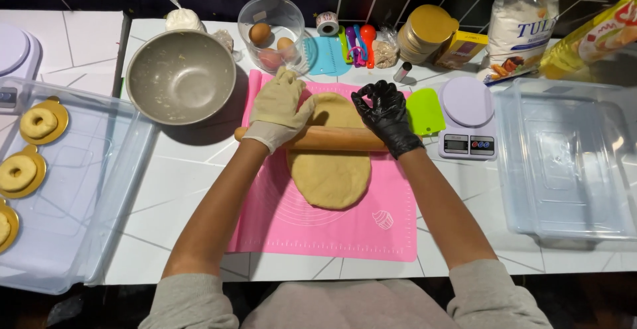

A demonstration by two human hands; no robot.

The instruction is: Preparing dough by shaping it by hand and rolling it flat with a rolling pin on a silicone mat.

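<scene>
A flattened oval of yellow dough (332, 173) lies on a pink silicone mat (391, 226). A wooden rolling pin (332, 138) lies across the dough's upper part. My left hand (279, 107), in a cream glove, presses down on the pin's left end. My right hand (385, 113), in a black glove, presses on its right end. Both palms rest on top of the pin with fingers extended over it.
A metal bowl (180, 73) sits at the back left, a clear bowl with eggs (272, 34) behind the mat. A digital scale (466, 118) and green scraper (424, 111) lie right. A clear tub (567, 163) stands far right; a tray with doughnut rings (36, 123) stands left.
</scene>
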